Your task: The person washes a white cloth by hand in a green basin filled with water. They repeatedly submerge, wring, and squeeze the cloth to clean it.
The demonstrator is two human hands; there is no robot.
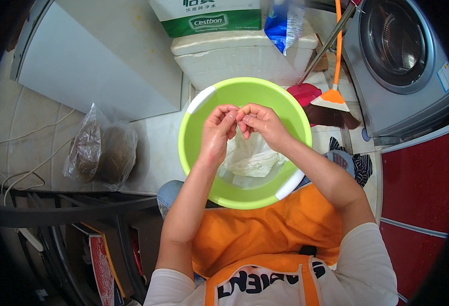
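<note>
My left hand (pixel 220 132) and my right hand (pixel 263 124) meet fingertip to fingertip over a lime-green plastic basin (pixel 243 201). Thumbs and index fingers are pinched and the other fingers curl inward. Whether anything small is between the fingertips is hidden. Below the hands, a wet white cloth (pixel 253 164) lies crumpled in shallow, slightly cloudy water (pixel 243 181). Its upper part is partly covered by my hands. White grips (pixel 201 99) are set on the basin's rim at upper left and lower right.
Behind the basin is a white chest (pixel 243 63) bearing a Cestbon carton (pixel 213 23) and a blue packet (pixel 283 26). A broom (pixel 333 103), red dustpan (pixel 304 93) and washing machine (pixel 400 69) stand right. Plastic-wrapped round objects (pixel 102 149) sit left, near a black rack (pixel 75 210).
</note>
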